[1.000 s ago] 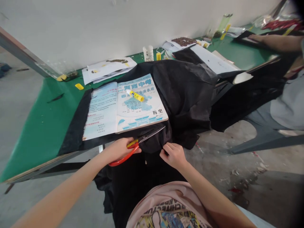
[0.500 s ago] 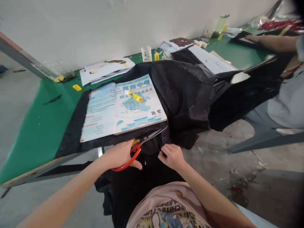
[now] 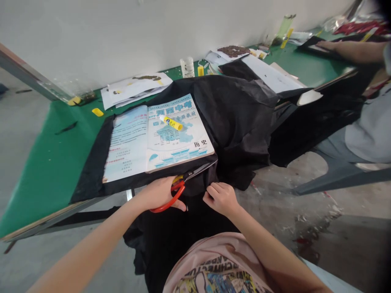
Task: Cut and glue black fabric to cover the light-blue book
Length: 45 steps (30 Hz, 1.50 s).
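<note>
My left hand [image 3: 161, 193] is wrapped round the handles of a pair of red-handled scissors [image 3: 177, 194], with the thumb through one loop. Their blades point right along the front edge of the book and lie at the black cloth [image 3: 244, 118]. Just right of the blades, my right hand [image 3: 222, 198] is closed on the hanging edge of that cloth. An opened-out book [image 3: 180, 142] with a blue and white cover lies on the cloth. On its cover rests a yellow glue stick [image 3: 171, 122].
The green table [image 3: 45, 162] runs along the wall. A yellow cap [image 3: 97, 112], white papers [image 3: 131, 91] and a clear plastic cup [image 3: 187, 68] sit behind the book. At right, another person's arm [image 3: 357, 53] rests on the table, near a grey stool [image 3: 342, 179].
My left hand and the scissors have shifted slightly to the right along the cloth. My right hand stays closed on the cloth in nearly the same place.
</note>
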### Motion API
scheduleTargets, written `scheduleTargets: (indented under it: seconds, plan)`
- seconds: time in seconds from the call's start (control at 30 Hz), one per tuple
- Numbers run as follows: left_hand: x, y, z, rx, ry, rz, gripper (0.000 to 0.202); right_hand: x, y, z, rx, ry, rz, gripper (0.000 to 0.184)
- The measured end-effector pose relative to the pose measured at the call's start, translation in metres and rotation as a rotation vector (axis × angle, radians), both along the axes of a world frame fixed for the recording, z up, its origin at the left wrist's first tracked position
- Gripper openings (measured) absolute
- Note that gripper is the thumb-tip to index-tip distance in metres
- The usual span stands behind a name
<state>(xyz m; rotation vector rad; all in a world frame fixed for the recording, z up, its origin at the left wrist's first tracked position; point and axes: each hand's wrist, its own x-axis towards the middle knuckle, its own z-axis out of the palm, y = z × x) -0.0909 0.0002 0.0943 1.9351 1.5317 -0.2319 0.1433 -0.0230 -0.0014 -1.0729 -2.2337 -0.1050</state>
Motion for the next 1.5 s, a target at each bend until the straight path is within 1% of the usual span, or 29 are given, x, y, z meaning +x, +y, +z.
scheduleTargets:
  seconds: [0.1,0.17,0.23,0.37,0.53,0.67,0.9,1.03,1.13,1.23,1.3,1.4,1.5]
  plan:
    - [0.001,0.003,-0.001,-0.024,-0.044,0.060,0.078,0.000,0.000,0.000,0.000,-0.005,-0.001,0.020]
    - [0.000,0.004,-0.004,-0.014,-0.026,0.134,0.067,0.000,0.000,0.001,0.003,-0.004,0.003,0.020]
    - [-0.001,0.004,-0.008,0.014,0.001,0.178,0.063,-0.001,-0.001,0.002,0.006,-0.001,0.008,0.020]
    - [-0.002,0.001,-0.011,0.019,0.043,0.202,0.069,-0.002,-0.001,0.003,0.005,0.004,0.010,0.020]
    - [0.001,-0.001,-0.006,0.027,0.127,0.207,0.066,-0.003,-0.002,0.003,0.003,0.004,0.022,0.020]
    - [0.003,0.001,-0.005,0.024,0.191,0.213,0.073,-0.003,-0.003,0.002,0.009,0.008,0.022,0.021]
    - [0.001,0.003,-0.009,0.027,0.161,0.239,0.075,-0.003,-0.004,0.003,0.007,0.008,0.021,0.021]
    - [0.000,0.002,-0.010,0.005,0.156,0.243,0.081,-0.002,-0.004,0.004,0.012,0.012,0.020,0.021]
    - [0.002,0.000,-0.010,0.008,0.129,0.248,0.083,-0.002,-0.004,0.004,0.014,0.012,0.025,0.021]
    - [0.004,-0.001,-0.008,-0.001,0.116,0.260,0.081,-0.003,-0.005,0.004,0.011,0.008,0.032,0.021]
    - [0.007,-0.003,-0.004,-0.009,0.112,0.239,0.079,-0.003,-0.005,0.005,0.009,0.008,0.032,0.021]
    - [0.010,-0.005,0.001,0.004,0.126,0.165,0.075,-0.002,-0.004,0.005,0.003,0.008,0.032,0.021]
    - [0.013,-0.008,0.004,0.053,0.147,0.123,0.080,-0.001,-0.004,0.004,0.005,0.006,0.030,0.021]
